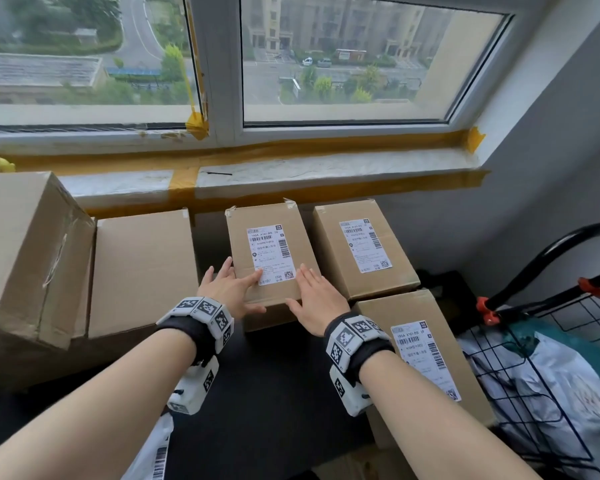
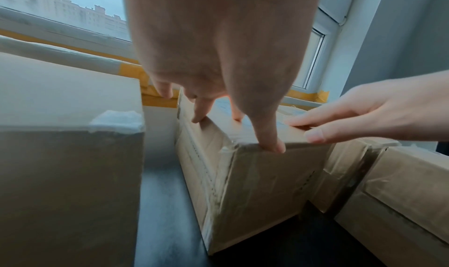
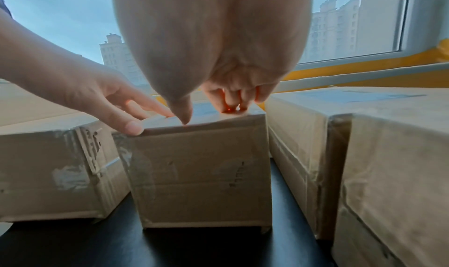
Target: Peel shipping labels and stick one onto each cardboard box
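Note:
A small cardboard box (image 1: 250, 220) stands in the middle with a white shipping label (image 1: 270, 254) stuck on its top. My left hand (image 1: 231, 289) lies flat on the box's near left part, its straight fingers (image 2: 269, 136) touching the label's lower edge. My right hand (image 1: 314, 294) lies flat on the near right part, beside the label, fingers (image 3: 230, 100) straight. Both hands hold nothing. Two more labelled boxes sit to the right: one at the back (image 1: 333, 258) and one nearer (image 1: 465, 344). An unlabelled box (image 1: 142, 268) stands to the left.
A large cardboard box (image 1: 25, 254) fills the far left. The boxes rest on a dark table (image 1: 274, 393) below a taped windowsill (image 1: 291, 168). A black wire cart (image 1: 551, 341) with bags stands at the right. A plastic mailer (image 1: 153, 452) lies at the near edge.

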Demonstrator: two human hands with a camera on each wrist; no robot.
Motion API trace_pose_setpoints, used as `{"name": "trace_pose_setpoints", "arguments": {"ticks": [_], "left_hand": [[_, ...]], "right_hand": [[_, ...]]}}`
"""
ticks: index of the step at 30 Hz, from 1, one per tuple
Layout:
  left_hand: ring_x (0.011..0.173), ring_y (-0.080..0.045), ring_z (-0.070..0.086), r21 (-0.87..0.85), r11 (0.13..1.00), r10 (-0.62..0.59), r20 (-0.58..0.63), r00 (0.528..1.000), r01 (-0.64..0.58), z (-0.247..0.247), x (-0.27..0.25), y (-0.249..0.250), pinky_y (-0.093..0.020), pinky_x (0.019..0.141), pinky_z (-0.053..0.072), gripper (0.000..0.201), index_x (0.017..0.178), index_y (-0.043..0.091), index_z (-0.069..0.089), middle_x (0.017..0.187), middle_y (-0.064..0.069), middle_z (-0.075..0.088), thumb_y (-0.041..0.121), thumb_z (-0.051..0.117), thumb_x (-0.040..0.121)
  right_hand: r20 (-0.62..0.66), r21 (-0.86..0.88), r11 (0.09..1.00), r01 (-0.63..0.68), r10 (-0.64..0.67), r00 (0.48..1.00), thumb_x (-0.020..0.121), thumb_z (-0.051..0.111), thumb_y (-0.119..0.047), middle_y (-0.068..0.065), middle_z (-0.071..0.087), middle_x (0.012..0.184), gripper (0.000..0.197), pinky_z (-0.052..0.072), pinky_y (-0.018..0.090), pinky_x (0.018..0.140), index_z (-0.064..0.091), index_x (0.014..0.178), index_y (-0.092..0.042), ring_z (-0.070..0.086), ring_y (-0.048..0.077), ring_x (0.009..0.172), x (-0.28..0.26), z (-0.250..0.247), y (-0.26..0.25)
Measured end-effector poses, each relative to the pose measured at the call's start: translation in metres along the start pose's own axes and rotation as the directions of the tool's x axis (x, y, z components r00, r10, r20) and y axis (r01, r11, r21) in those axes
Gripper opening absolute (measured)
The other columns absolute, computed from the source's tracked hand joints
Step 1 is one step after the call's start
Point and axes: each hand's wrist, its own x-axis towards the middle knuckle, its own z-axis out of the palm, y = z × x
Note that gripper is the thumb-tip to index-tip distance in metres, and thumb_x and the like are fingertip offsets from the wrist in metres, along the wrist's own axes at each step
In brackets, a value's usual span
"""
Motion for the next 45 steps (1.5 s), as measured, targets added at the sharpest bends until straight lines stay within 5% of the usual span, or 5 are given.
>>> {"name": "trace_pose_setpoints", "arguments": {"ticks": [18, 27, 31, 36, 45], "left_hand": [[0.148, -0.023, 0.002, -0.160, 0.986, 0.023, -0.116, 0.993, -0.042, 0.019, 0.009, 0.027, -0.043, 0.119, 0.007, 0.069, 0.148, 0.032, 0.001, 0.158, -0.004, 0.014, 0.048, 0.040, 0.094], [0.147, -0.021, 0.009, -0.147, 0.989, -0.034, -0.183, 0.983, 0.007, 0.011, -0.016, 0.003, -0.040, 0.120, 0.012, 0.057, 0.149, 0.024, 0.016, 0.158, -0.004, 0.014, 0.036, 0.037, 0.098], [0.145, -0.023, 0.019, -0.233, 0.972, -0.090, -0.223, 0.971, 0.037, 0.006, -0.039, -0.020, -0.037, 0.118, 0.021, 0.052, 0.147, 0.022, 0.025, 0.157, -0.005, 0.020, 0.029, 0.039, 0.097], [0.125, -0.026, 0.048, -0.344, 0.939, -0.129, -0.320, 0.939, 0.012, 0.009, -0.089, -0.049, -0.035, 0.103, 0.039, 0.041, 0.136, 0.019, 0.044, 0.138, -0.005, 0.050, 0.021, 0.042, 0.096], [0.120, -0.023, 0.054, -0.316, 0.940, -0.199, -0.205, 0.958, 0.128, 0.066, -0.183, -0.108, -0.038, 0.099, 0.044, 0.034, 0.125, 0.023, 0.055, 0.130, -0.001, 0.058, 0.025, 0.042, 0.094]], "right_hand": [[-0.006, 0.067, 0.995, -0.074, 0.075, 0.997, 0.098, 0.043, -0.034, 0.004, -0.002, 0.161, 0.069, 0.007, 0.030, 0.119, 0.005, 0.151, -0.013, 0.001, 0.016, 0.148, -0.006, -0.012, 0.027], [0.011, 0.094, 0.989, -0.113, 0.113, 0.994, 0.098, 0.039, -0.034, 0.007, 0.003, 0.161, 0.062, 0.009, 0.033, 0.119, 0.013, 0.150, -0.011, 0.006, 0.021, 0.148, -0.007, -0.016, 0.017], [-0.016, 0.078, 0.992, -0.097, 0.099, 0.995, 0.097, 0.040, -0.036, 0.007, 0.019, 0.158, 0.053, 0.026, 0.038, 0.115, 0.030, 0.143, -0.013, 0.024, 0.024, 0.143, -0.011, -0.013, -0.003], [-0.052, 0.103, 0.994, 0.024, -0.018, 0.998, 0.097, 0.042, -0.033, 0.004, 0.046, 0.139, 0.041, 0.040, 0.039, 0.103, 0.047, 0.131, -0.012, 0.046, 0.026, 0.126, -0.027, -0.003, -0.051], [0.008, 0.067, 0.984, 0.167, -0.168, 0.986, 0.097, 0.043, -0.029, 0.005, 0.047, 0.138, 0.038, 0.040, 0.040, 0.103, 0.049, 0.130, -0.012, 0.050, 0.027, 0.123, -0.080, 0.067, -0.141]]}}
